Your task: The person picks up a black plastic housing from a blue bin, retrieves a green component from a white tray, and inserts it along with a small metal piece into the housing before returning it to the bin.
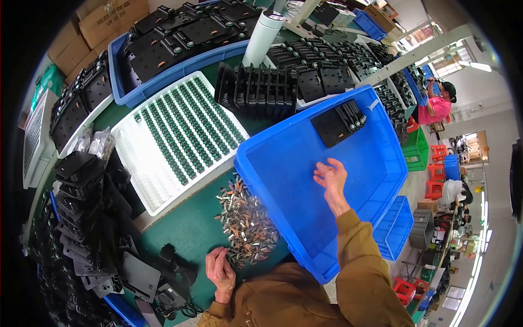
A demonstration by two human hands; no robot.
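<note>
Several black plastic housings form a leaning stack (81, 218) at the left side of the green work surface (190, 215). Cardboard boxes (111, 22) stand behind it, at the upper left. A flat black panel (140, 277) lies near the foot of the stack. To the right, a white tray (136, 169) carries parallel rows of small green-and-black parts (188, 131); its left portion shows bare white surface. Beyond this tray, a blue tray (132, 98) holds black units.

Left hand (220, 271): positioned at the near edge of a loose pile of small metallic parts (248, 223). Its fingers are curled inward; whether they grip a part cannot be determined. A white cylindrical bottle (264, 38) stands behind a row of upright black housings (261, 90).

A large blue bin (283, 185) sits tilted in view to the right of the pile. Right hand (331, 177): located over the bin floor, fingers loosely bent and parted, with no part visible between them. One black assembly (338, 125) lies in the bin beyond this hand, near the far wall. A smaller blue crate (395, 229) is lower, right of the bin. A person in pink (435, 108) is in the background at far right.
</note>
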